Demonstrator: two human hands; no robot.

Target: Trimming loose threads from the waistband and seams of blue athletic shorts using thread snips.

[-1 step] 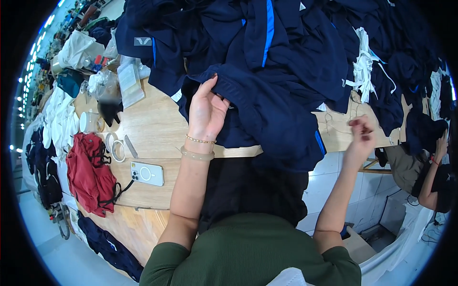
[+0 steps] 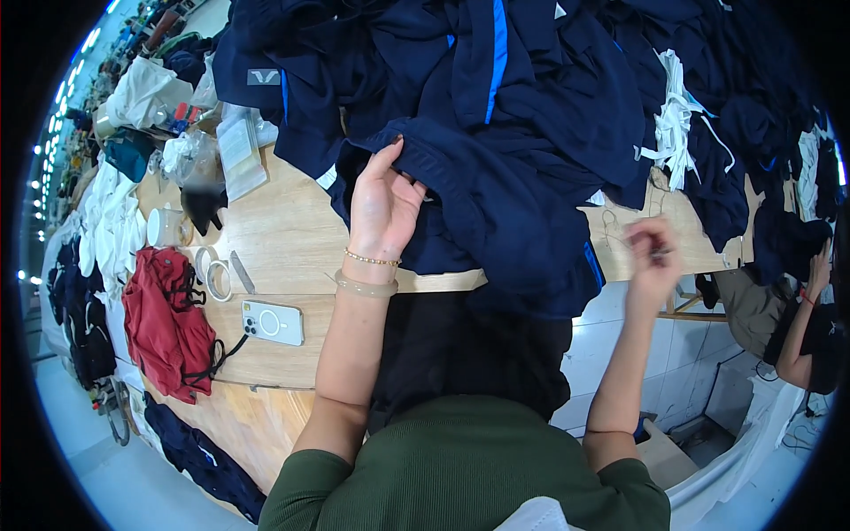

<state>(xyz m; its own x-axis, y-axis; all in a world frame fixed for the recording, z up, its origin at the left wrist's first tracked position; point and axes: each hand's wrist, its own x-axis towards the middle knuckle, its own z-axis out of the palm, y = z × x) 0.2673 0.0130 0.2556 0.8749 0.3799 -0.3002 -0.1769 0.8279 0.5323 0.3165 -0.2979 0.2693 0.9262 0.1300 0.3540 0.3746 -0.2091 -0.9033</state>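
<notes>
My left hand [image 2: 385,208] pinches the gathered band of a dark navy garment [image 2: 496,212], thumb on top and fingers inside the fold. This garment drapes over the table's front edge, with a bright blue strip at its lower right corner. My right hand [image 2: 653,252] hovers apart from the cloth, to its right, near the table edge. Its fingers are curled and blurred; a small dark thing seems to be in them, too unclear to name. Thin loose threads [image 2: 609,221] lie on the wood beside it.
A large heap of navy garments [image 2: 549,80] covers the far side, with white strips [image 2: 675,124] on it. On the left are a phone [image 2: 273,322], tape rolls [image 2: 218,279], a red bag [image 2: 168,323] and plastic bags [image 2: 190,157]. Another person's arm [image 2: 801,327] shows at far right.
My right hand has shifted left and slightly nearer to me, toward the garment. My left hand and the garment have hardly moved.
</notes>
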